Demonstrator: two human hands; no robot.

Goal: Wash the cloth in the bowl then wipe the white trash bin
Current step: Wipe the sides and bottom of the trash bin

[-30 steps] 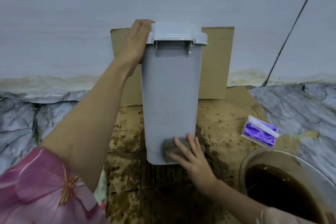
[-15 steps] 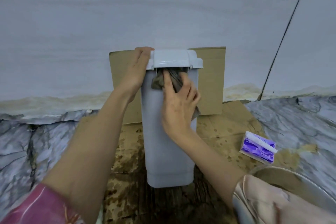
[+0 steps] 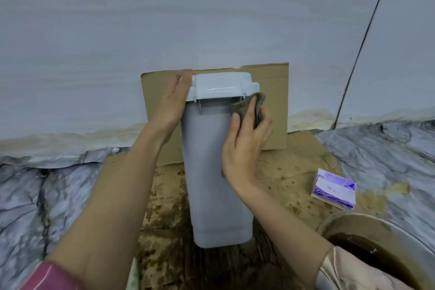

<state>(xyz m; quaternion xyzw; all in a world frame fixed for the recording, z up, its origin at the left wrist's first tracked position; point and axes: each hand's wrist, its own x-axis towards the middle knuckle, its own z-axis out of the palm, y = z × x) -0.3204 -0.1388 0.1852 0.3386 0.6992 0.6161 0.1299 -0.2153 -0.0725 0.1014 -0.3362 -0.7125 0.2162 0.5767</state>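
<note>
A: What's nearest?

B: The bowl [image 3: 386, 249] at the lower right, cut by the frame edge, holding brown water. Its rim sits just beside the right forearm, so that side is tight.

A: And the floor?

B: Wet, stained cardboard [image 3: 164, 231] underfoot, marble floor [image 3: 47, 195] open and bare to the left. To the right, a purple pack [image 3: 334, 189] lies apart from the bin, near the bowl.

A: The bin?

B: The bin [image 3: 211, 183] stands upright mid-frame on the cardboard, long axis vertical, lid [image 3: 221, 86] up and shut, base toward the camera. It leans a little to the left at the top.

A: Hands?

B: The left hand [image 3: 174, 101] is clasped on the lid's left edge. The right hand [image 3: 247, 139] presses the cloth [image 3: 249, 107] flat against the bin's upper right corner, just under the lid rim, fingers spread over it.

A: Behind?

B: A cardboard sheet [image 3: 273, 101] upright against the wall [image 3: 211, 19], right behind the bin.
</note>
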